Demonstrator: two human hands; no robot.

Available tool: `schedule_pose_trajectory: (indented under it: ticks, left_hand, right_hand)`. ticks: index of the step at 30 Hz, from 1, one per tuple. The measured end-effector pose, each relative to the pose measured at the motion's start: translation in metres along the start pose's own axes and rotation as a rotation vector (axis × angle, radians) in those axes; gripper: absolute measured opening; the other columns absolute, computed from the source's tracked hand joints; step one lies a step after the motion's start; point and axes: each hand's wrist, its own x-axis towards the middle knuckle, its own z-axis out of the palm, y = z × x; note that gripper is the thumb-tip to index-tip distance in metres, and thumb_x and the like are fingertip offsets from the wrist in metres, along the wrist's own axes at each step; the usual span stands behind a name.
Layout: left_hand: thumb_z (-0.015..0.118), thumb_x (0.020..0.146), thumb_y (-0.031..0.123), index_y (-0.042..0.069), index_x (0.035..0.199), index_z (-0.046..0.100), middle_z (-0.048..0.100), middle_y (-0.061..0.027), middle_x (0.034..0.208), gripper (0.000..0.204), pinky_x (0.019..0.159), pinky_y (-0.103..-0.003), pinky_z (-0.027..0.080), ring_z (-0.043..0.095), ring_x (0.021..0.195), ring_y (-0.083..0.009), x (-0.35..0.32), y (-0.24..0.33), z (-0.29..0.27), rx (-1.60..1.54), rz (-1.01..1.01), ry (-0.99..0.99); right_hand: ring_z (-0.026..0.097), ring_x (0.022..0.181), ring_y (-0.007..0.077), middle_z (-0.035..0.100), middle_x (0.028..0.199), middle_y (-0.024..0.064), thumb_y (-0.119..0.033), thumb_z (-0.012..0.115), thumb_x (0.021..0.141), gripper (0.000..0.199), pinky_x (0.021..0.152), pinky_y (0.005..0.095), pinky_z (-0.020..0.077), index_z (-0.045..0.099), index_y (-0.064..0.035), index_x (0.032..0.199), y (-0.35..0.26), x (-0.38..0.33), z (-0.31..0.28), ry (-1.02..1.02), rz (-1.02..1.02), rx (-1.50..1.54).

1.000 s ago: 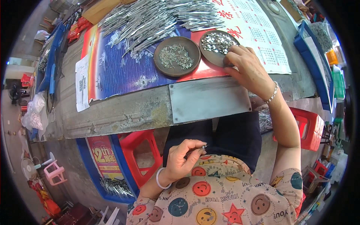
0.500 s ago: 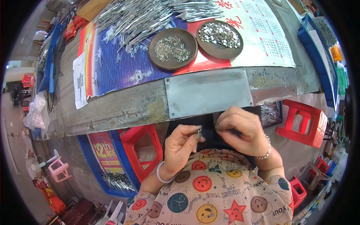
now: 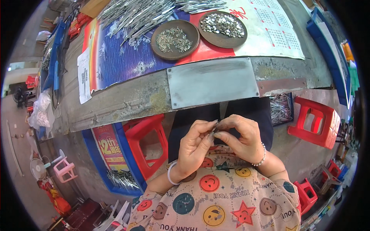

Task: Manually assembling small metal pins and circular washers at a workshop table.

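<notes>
My left hand (image 3: 195, 145) and my right hand (image 3: 243, 138) meet fingertip to fingertip above my lap, just off the table's front edge. Between the pinched fingers of my left hand is a tiny metal part, mostly covered by the fingers. My right thumb and forefinger close on the same spot; what they grip is too small to make out. On the table beyond stand two brown dishes: the left dish (image 3: 155, 47) holds small metal pins (image 3: 174, 40), the right dish (image 3: 216, 43) small round metal discs (image 3: 222, 25).
A grey metal plate (image 3: 212, 82) is fixed along the table edge. Long metal strips (image 3: 138, 19) are heaped at the back. Red stools (image 3: 322, 119) and a blue tray (image 3: 92, 158) stand below the table; a blue bin (image 3: 331, 54) is at the right.
My right hand has come left and down, and its fingertips now meet those of my left hand. The table and dishes sit slightly higher in view.
</notes>
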Motion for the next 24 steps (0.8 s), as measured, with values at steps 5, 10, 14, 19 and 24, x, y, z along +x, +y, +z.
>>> schedule_pose_trajectory:
  ticks: [5, 10, 14, 19, 24]
  left_hand:
    - [0.048, 0.094, -0.005, -0.002, 0.124, 0.051, 0.045, -0.0049, 0.109, 0.03, 0.073, -0.019, 0.041, 0.047, 0.087, -0.0063, -0.002, -0.002, 0.003, 0.031, 0.042, -0.022]
    - [0.049, 0.093, -0.007, -0.001, 0.122, 0.053, 0.045, -0.0049, 0.109, 0.03, 0.072, -0.018, 0.04, 0.046, 0.086, -0.0063, -0.004, -0.008, 0.005, -0.052, 0.068, -0.043]
    - [0.049, 0.092, -0.008, 0.0, 0.119, 0.054, 0.045, -0.0052, 0.107, 0.029, 0.072, -0.018, 0.039, 0.046, 0.086, -0.0069, -0.004, -0.002, 0.006, -0.091, 0.021, -0.095]
    - [0.051, 0.091, -0.009, 0.0, 0.117, 0.056, 0.046, -0.0063, 0.104, 0.028, 0.073, -0.019, 0.04, 0.047, 0.087, -0.0086, 0.001, 0.003, 0.008, -0.09, 0.086, -0.121]
    - [0.053, 0.088, -0.011, 0.001, 0.114, 0.056, 0.048, -0.0082, 0.101, 0.029, 0.075, -0.02, 0.041, 0.048, 0.088, -0.0111, 0.003, 0.009, 0.012, -0.03, 0.181, -0.078]
  right_hand:
    - [0.06, 0.066, 0.0264, 0.061, 0.075, 0.0097, 0.0, 0.071, 0.071, 0.017, 0.058, 0.0309, 0.0482, 0.059, -0.0026, 0.083, 0.004, -0.004, 0.0, 0.011, -0.076, -0.065]
    - [0.06, 0.067, 0.0243, 0.06, 0.074, 0.0086, 0.001, 0.071, 0.071, 0.018, 0.059, 0.0303, 0.0479, 0.057, -0.0022, 0.081, 0.008, -0.006, -0.001, 0.032, -0.091, 0.014]
    - [0.059, 0.073, 0.0164, 0.059, 0.077, 0.0061, 0.0, 0.073, 0.077, 0.02, 0.065, 0.0279, 0.0478, 0.053, -0.0019, 0.08, 0.016, -0.011, -0.001, 0.003, 0.225, 0.636]
    - [0.057, 0.076, 0.0151, 0.058, 0.079, 0.008, -0.007, 0.079, 0.073, 0.029, 0.069, 0.0244, 0.0466, 0.051, -0.0053, 0.078, 0.02, -0.006, 0.004, -0.057, 0.487, 1.165]
    - [0.055, 0.081, 0.0138, 0.056, 0.088, 0.0071, -0.002, 0.077, 0.074, 0.024, 0.073, 0.025, 0.0476, 0.054, -0.0028, 0.081, 0.02, -0.005, 0.013, -0.014, 0.351, 1.191]
